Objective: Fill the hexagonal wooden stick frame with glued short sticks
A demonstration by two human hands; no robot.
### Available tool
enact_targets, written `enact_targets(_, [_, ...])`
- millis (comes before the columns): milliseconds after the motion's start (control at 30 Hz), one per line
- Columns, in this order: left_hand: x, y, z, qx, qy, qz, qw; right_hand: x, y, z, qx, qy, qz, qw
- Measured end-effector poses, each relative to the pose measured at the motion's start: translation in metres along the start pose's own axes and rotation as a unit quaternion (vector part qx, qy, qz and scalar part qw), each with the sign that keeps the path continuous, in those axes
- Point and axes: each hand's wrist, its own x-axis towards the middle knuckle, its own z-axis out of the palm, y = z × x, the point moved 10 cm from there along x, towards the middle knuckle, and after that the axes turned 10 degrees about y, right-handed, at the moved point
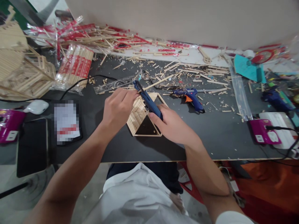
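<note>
My right hand (174, 126) is wrapped round a long blue hand tool (150, 104), which looks like a cutter and points up and to the left. My left hand (120, 104) pinches a thin wooden stick (161, 82) at the tool's far end. The stick slants away to the upper right, crossing the tool's tip; whether the jaws touch it I cannot tell. Beneath both hands lies a hexagonal frame (134, 126) of wooden sticks, its left side filled with stick rows and its front triangle showing dark. My hands hide part of it.
A blue glue gun (192, 98) lies right of the frame. Stick offcuts and a clear ruler (114, 84) lie behind. At left are packed chopsticks (76, 67), a phone (67, 123), a dark tablet-like device (32, 146) and stick structures (28, 74). A purple power socket (263, 132) stands right.
</note>
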Motion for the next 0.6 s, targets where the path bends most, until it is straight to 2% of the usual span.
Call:
enact_targets(167, [0.0,-0.0026,0.0023,-0.034,-0.014,-0.023,0.999,0.0,0.0016,-0.0013,0.002,0.011,0.012,1.0])
enact_targets(400, [0.0008,0.0066,-0.002,0.02,0.017,0.025,0.999,0.0025,0.0007,-0.0036,0.002,0.02,0.01,1.0])
enact_targets(600, [0.0,0.0026,-0.0041,0.021,0.027,-0.006,0.999,0.0012,0.0002,-0.0064,0.003,0.017,0.018,1.0])
